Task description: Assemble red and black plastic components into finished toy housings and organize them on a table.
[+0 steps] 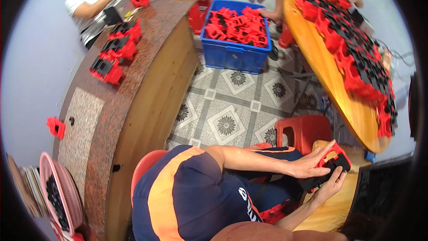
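Observation:
At the right, above a small wooden surface (332,212), my two hands hold one red and black plastic part (341,156). My left hand (310,166) lies along its upper left side, fingers closed against the red frame. From below, my right hand (329,188) grips the black piece, with the fingers bent over its edge. The hands cover much of the part, so how its black and red pieces fit together is partly hidden.
A blue crate (236,56) full of red parts stands on the tiled floor. Rows of red and black parts (352,58) line the wooden table (327,71). Several more sit on the stone counter (129,85), near a pink basket (73,192). Two other people work beyond; a red stool (307,131) is close by.

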Motion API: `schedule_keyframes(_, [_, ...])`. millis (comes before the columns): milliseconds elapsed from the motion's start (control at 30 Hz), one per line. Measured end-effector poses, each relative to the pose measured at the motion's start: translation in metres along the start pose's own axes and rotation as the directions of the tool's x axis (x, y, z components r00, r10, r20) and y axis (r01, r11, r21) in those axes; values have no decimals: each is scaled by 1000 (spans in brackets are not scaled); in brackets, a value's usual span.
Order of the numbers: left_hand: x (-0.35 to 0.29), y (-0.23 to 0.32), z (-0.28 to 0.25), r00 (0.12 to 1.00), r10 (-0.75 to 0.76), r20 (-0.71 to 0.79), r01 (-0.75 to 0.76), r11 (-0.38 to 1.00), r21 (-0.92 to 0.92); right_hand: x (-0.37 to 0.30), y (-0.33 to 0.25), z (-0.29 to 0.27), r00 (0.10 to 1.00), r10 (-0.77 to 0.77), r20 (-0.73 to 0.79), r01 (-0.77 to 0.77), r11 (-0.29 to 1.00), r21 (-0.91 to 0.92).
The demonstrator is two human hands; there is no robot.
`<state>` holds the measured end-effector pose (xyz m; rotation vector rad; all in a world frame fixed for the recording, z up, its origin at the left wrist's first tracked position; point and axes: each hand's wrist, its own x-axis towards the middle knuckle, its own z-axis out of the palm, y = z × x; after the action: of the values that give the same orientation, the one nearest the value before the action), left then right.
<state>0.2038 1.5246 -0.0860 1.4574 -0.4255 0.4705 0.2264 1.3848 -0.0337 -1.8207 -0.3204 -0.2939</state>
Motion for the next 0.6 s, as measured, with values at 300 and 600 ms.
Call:
schedule_keyframes(300, [25, 47, -78, 951, 190, -244, -108, 943, 314, 56, -41, 72, 897, -330, 293, 287, 941, 179])
schedule_keyframes(600, [34, 140, -574, -341, 195, -920, 115, 980, 165, -29, 13, 20, 952, 100, 290, -75, 993, -95])
